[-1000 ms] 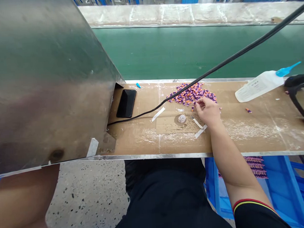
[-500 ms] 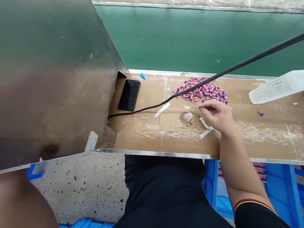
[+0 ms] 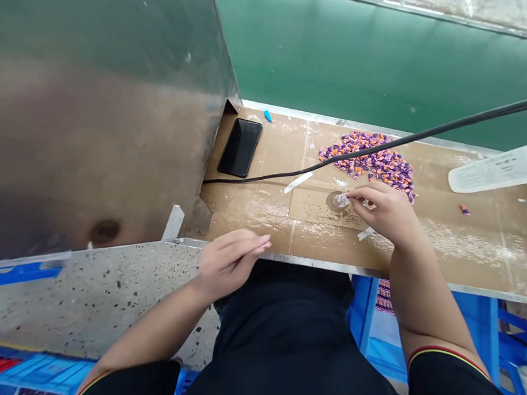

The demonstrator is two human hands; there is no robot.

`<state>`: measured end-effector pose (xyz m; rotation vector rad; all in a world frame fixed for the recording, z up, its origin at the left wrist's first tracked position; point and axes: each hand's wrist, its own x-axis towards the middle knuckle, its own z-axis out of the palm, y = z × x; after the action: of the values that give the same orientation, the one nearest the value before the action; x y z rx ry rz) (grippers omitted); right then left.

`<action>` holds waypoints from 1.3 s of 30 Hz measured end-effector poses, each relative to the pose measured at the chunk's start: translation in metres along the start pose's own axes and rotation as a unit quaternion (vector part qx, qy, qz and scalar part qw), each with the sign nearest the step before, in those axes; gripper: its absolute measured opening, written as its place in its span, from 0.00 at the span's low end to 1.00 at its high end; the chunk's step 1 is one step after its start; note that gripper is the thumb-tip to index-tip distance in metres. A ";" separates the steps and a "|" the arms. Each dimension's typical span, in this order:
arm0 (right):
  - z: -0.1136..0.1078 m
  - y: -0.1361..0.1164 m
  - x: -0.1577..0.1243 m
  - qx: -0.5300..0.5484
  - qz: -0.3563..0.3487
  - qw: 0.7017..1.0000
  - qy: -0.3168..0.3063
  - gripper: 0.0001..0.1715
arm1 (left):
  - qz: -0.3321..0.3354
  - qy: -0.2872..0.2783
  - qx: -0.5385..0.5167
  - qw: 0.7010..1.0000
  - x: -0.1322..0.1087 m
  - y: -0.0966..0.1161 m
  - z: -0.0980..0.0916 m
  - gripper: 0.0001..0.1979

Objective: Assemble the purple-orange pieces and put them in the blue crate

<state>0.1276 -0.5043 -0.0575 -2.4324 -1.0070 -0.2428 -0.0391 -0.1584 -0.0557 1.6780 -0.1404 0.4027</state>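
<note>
My right hand [image 3: 385,211] is closed in a pinch, its fingertips at the edge of a small clear, glossy lump [image 3: 340,200]. A small purple piece showed in these fingertips a moment ago; now they mostly hide it. The lump sits in a wet patch on a cardboard sheet [image 3: 307,203]. Just behind this hand lies a pile of small purple, orange and pink pieces [image 3: 392,169]. My left hand [image 3: 231,259] hovers over the table's front edge, thumb and fingers pressed together. Whatever it holds, if anything, is too small to make out.
A black cable [image 3: 374,150] crosses above the pile. Farther left are a phone [image 3: 240,147], a blue cap [image 3: 267,115] and a large metal panel [image 3: 114,122]. A white bottle [image 3: 496,171] and one loose piece [image 3: 464,210] lie right. A blue crate [image 3: 475,322] stands below.
My left hand has come up from the lower left to the table's front edge. My right hand has moved left and down from beside the pile to the clear lump. The view has turned.
</note>
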 end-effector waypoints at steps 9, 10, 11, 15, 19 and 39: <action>-0.001 -0.023 0.001 -0.011 0.041 0.996 0.072 0.10 | -0.315 -0.134 -0.336 0.877 0.086 -0.025 0.119 0.26; 0.001 -0.027 0.000 0.012 0.068 0.992 0.109 0.08 | -0.317 -0.135 -0.340 0.875 0.091 -0.028 0.124 0.26; 0.005 -0.031 -0.001 0.043 0.099 0.983 0.152 0.06 | -0.313 -0.135 -0.336 0.878 0.095 -0.031 0.129 0.26; 0.031 -0.047 -0.003 0.211 0.180 0.918 0.285 0.03 | -0.293 -0.126 -0.288 0.903 0.097 -0.044 0.139 0.27; 0.052 -0.057 -0.005 0.284 0.187 0.888 0.311 0.02 | -0.287 -0.108 -0.242 0.921 0.091 -0.049 0.137 0.28; 0.049 -0.068 -0.004 0.174 0.130 0.934 0.284 0.08 | -0.294 -0.067 -0.267 0.915 0.085 -0.042 0.129 0.23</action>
<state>0.0761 -0.4409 -0.0763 -1.9642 -0.4216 -0.5814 0.0768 -0.2663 -0.0783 1.1256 0.1469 -0.2008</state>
